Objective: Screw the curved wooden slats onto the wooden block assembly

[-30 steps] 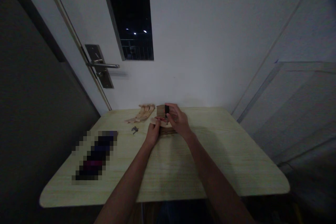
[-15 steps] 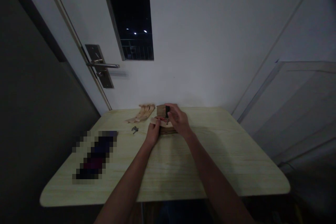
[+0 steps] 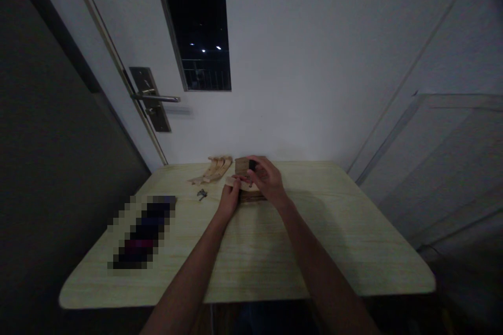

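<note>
A small wooden block assembly (image 3: 242,166) sits at the far middle of the pale wooden table (image 3: 251,251). My left hand (image 3: 229,200) pinches a light wooden strip (image 3: 232,181) lying on the assembly's near left side. My right hand (image 3: 268,180) is closed round a small black tool (image 3: 252,166) that stands upright on top of the assembly. The lower part of the assembly is hidden behind both hands.
Several loose curved wooden pieces (image 3: 214,168) lie left of the assembly, with a few small dark screws (image 3: 201,194) nearer me. A blurred dark object (image 3: 142,233) lies on the table's left side. A door with a metal handle (image 3: 155,98) stands behind.
My right hand's fingers have shifted slightly on the black tool, now covering more of it. The left hand and the wooden pieces stay where they were.
</note>
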The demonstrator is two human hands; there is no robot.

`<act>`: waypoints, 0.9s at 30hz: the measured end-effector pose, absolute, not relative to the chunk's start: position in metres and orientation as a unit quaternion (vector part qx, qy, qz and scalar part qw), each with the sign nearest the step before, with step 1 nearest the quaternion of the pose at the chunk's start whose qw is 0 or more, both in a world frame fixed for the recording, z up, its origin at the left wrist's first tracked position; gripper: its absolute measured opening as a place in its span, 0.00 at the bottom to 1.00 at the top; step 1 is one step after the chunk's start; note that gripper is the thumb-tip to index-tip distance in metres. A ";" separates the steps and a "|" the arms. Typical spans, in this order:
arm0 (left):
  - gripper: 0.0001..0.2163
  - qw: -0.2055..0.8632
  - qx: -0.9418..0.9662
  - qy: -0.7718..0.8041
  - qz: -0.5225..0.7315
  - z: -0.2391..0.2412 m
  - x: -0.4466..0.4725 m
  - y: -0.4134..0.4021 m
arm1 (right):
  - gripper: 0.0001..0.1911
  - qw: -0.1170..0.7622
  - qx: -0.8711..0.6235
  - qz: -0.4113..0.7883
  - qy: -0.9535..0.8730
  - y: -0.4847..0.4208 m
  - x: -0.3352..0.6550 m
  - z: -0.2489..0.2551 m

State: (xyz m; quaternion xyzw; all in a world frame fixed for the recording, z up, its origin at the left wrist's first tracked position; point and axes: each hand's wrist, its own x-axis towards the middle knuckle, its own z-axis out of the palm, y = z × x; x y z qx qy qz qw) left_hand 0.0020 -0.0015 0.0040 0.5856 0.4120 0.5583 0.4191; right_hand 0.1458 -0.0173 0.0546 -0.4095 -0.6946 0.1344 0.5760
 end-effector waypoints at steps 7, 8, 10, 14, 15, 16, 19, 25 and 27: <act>0.19 0.420 0.575 0.412 0.568 0.000 0.002 -0.001 | 0.18 0.563 -0.381 0.194 -0.708 -0.017 0.148 0.052; 0.20 0.421 0.576 0.411 0.567 -0.001 0.002 -0.001 | 0.18 0.564 -0.382 0.194 -0.706 -0.017 0.148 0.052; 0.20 0.422 0.581 0.407 0.565 -0.001 0.001 -0.001 | 0.17 0.569 -0.390 0.184 -0.700 -0.017 0.147 0.052; 0.20 0.425 0.588 0.401 0.560 0.001 0.001 0.000 | 0.15 0.578 -0.405 0.152 -0.692 -0.017 0.145 0.053; 0.20 0.422 0.589 0.403 0.559 0.002 0.001 -0.001 | 0.14 0.578 -0.405 0.151 -0.692 -0.017 0.145 0.053; 0.20 0.417 0.591 0.405 0.559 0.003 0.001 -0.001 | 0.14 0.577 -0.404 0.152 -0.693 -0.017 0.145 0.053; 0.20 0.402 0.598 0.407 0.562 0.005 0.001 -0.003 | 0.15 0.571 -0.397 0.150 -0.703 -0.018 0.146 0.054; 0.20 0.413 0.586 0.414 0.560 0.007 0.002 -0.005 | 0.16 0.573 -0.378 0.183 -0.704 -0.018 0.146 0.053; 0.20 0.413 0.586 0.413 0.561 0.006 0.002 -0.004 | 0.16 0.572 -0.380 0.195 -0.700 -0.017 0.146 0.052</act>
